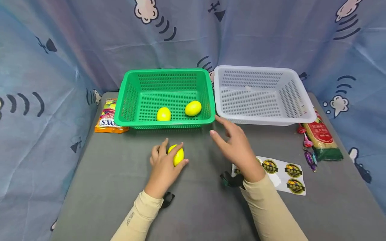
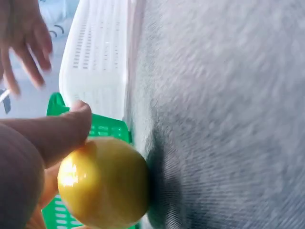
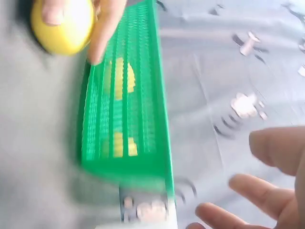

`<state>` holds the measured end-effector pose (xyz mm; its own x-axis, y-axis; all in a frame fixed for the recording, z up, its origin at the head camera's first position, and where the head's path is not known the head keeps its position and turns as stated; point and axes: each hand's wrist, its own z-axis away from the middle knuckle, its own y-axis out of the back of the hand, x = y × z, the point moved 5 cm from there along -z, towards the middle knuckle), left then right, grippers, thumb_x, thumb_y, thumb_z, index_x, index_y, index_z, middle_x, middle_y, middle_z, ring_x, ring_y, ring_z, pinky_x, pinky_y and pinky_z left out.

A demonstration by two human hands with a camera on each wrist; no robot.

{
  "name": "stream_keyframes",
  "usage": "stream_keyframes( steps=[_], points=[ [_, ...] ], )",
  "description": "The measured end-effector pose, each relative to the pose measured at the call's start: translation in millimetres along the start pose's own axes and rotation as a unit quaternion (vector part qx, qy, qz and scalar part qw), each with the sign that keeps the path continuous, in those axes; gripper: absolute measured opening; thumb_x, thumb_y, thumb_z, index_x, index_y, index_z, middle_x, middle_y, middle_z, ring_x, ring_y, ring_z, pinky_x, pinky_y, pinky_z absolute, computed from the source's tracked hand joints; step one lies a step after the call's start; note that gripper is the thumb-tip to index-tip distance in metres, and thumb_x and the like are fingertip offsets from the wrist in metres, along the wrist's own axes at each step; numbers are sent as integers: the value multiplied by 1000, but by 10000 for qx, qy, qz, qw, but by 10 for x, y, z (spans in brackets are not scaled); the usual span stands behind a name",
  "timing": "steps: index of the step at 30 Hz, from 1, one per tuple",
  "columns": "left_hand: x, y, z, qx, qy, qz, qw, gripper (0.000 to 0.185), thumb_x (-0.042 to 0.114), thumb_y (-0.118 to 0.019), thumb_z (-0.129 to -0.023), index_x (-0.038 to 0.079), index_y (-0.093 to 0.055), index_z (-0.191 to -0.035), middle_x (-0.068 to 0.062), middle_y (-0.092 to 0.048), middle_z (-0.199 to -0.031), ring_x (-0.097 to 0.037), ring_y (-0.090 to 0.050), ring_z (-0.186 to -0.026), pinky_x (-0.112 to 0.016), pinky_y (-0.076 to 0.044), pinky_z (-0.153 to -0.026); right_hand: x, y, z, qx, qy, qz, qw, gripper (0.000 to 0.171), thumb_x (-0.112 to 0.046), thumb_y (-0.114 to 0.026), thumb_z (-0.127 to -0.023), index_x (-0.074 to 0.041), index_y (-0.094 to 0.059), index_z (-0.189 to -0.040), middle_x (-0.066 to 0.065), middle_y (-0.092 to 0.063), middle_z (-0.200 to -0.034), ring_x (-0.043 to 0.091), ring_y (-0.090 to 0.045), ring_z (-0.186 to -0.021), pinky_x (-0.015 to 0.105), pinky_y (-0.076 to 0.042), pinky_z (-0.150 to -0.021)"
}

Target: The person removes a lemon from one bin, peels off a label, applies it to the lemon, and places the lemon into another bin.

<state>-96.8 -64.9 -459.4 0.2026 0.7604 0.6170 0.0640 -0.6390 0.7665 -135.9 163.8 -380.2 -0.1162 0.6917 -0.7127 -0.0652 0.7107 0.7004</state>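
On the grey table, in front of the green basket (image 1: 164,126), my left hand (image 1: 164,167) has its fingers and thumb around a yellow lemon (image 1: 178,155). The left wrist view shows this lemon (image 2: 105,183) large against the cloth, with the thumb (image 2: 62,131) beside it. Two more lemons sit inside the green basket, one lemon (image 1: 164,114) near its front wall and another lemon (image 1: 193,108) to the right. My right hand (image 1: 236,144) holds nothing and hovers in front of the gap between the baskets, fingers spread. In the right wrist view its fingers (image 3: 257,193) are loosely extended.
A white basket (image 1: 262,121) stands right of the green one. Beneath the right forearm lies a sheet of round stickers (image 1: 283,177). Wrapped candies (image 1: 309,157) and a green-and-red packet (image 1: 324,137) lie at the right edge; an orange snack bag (image 1: 110,117) lies at the left.
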Motion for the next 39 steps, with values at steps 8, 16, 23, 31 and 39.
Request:
stream_keyframes(
  steps=[8,16,23,31,39],
  points=[
    [691,-213,235,764,-1496,408,9849,27,15,-86,-90,11,-78,-115,-8,-69,-121,-33,-60,-109,-47,-49,-92,856,276,1024,32,-1217,571,9909,51,-33,-60,-110,-3,-56,-151,28,-54,-150,52,-51,-133,66,-43,-105],
    [1174,-989,297,-853,-801,368,9924,38,27,-80,-96,9,-71,-128,-6,-66,-106,-22,-54,-95,-30,-46,-79,1238,91,1345,720,-888,849,9898,53,-19,-75,-99,5,-60,-143,31,-55,-146,54,-41,-138,67,-26,-112],
    [1324,-1149,194,-1128,-680,1047,9857,39,17,-82,-93,14,-65,-128,-2,-62,-95,-14,-52,-86,-25,-43,-74,1128,46,1353,757,-693,796,9915,48,-17,-77,-98,4,-64,-139,27,-59,-143,50,-47,-133,64,-31,-108],
    [1201,-1276,118,-1777,504,3442,9205,42,-4,-75,-88,11,-70,-127,4,-53,-84,1,-45,-67,-18,-40,-57,1110,37,1349,828,-774,709,9910,43,-16,-76,-99,2,-67,-136,26,-62,-141,50,-48,-132,64,-32,-107],
    [1179,-1298,168,-2066,537,3720,9034,49,-10,-70,-92,6,-69,-138,12,-33,-58,0,-24,-44,-17,-27,-45,1104,45,1370,965,-1318,629,9846,29,-22,-75,-101,0,-77,-120,20,-67,-123,34,-61,-104,48,-49,-86]
  ],
)
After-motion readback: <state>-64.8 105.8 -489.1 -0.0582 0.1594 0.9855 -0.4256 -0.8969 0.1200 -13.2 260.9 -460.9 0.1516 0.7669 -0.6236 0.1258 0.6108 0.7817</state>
